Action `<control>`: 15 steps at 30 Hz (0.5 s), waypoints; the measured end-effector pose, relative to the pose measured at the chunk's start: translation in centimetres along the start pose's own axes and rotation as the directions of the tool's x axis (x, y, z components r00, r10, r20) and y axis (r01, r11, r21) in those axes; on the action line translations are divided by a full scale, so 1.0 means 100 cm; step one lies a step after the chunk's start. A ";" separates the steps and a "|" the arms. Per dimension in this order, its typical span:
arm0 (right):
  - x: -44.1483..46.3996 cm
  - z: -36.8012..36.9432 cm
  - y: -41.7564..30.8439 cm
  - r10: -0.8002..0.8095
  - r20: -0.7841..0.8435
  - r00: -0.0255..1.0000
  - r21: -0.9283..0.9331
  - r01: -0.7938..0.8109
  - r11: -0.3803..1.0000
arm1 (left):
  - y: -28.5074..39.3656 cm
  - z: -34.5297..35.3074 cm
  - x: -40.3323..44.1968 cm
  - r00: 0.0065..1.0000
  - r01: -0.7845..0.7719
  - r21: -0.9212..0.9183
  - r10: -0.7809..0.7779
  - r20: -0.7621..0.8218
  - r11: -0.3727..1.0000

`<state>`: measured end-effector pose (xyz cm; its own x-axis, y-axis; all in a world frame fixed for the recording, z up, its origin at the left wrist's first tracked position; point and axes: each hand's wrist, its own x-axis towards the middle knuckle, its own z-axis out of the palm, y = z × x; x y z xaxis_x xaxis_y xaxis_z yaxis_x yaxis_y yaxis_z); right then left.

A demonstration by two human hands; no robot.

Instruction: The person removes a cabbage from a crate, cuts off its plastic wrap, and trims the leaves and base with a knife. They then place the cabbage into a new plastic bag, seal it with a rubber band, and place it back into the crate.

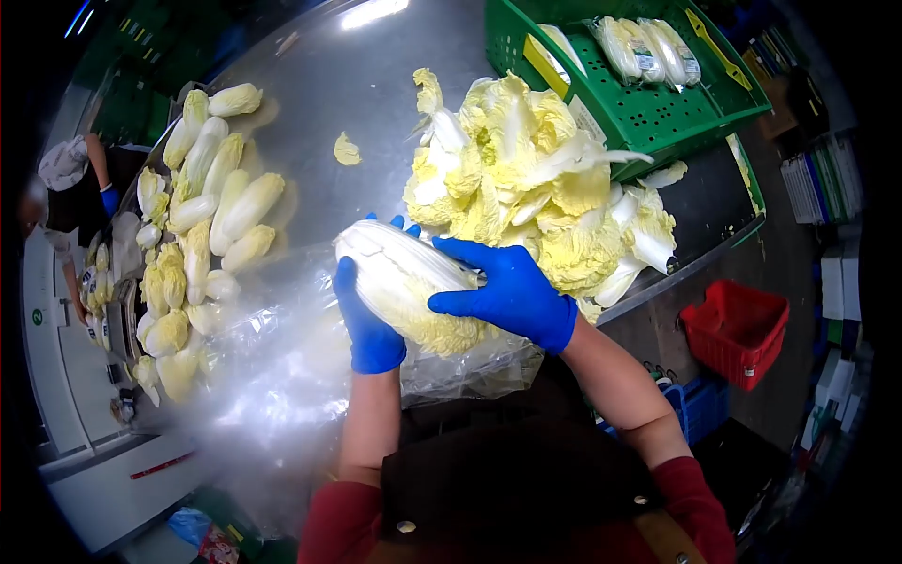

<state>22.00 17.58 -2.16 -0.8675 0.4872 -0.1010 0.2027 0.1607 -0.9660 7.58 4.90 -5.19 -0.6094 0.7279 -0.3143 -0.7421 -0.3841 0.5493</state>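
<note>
A Chinese cabbage [399, 277], white at one end and pale yellow at the leafy end, is held between both blue-gloved hands. My left hand [371, 324] cups it from the left and beneath, its fingertips showing past the far side. On the right, my right hand [507, 289] grips it with thumb and fingers apart around its side. Just beyond lies a heap of loose cabbage leaves [507, 141]. Clear plastic film [282, 348] spreads under and left of my hands.
Several whole cabbages [202, 188] lie on the left of the metal table [329, 66]. A green crate [625, 122] at the back right holds wrapped cabbages [644, 52]. A red basket [738, 334] stands at right. Another person [80, 188] is at far left.
</note>
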 end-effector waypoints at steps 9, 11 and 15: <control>-0.002 -0.002 0.001 -0.033 -0.041 0.999 -0.062 0.031 0.998 | -0.008 -0.017 -0.020 0.998 0.021 0.317 0.001 -0.070 0.948; 0.003 -0.002 0.005 -0.096 0.003 0.995 -0.124 0.095 0.988 | -0.014 -0.010 -0.021 0.998 -0.017 0.375 0.035 -0.042 0.927; 0.007 -0.010 -0.002 -0.085 0.052 0.995 -0.229 0.095 0.969 | -0.015 0.001 -0.024 0.994 -0.011 0.428 0.057 -0.096 0.904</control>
<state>21.86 18.76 -1.79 -0.9041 0.4263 -0.0304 0.2181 0.3990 -0.8906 10.16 3.81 -5.23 -0.6750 0.6465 -0.3555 -0.5447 -0.1117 0.8312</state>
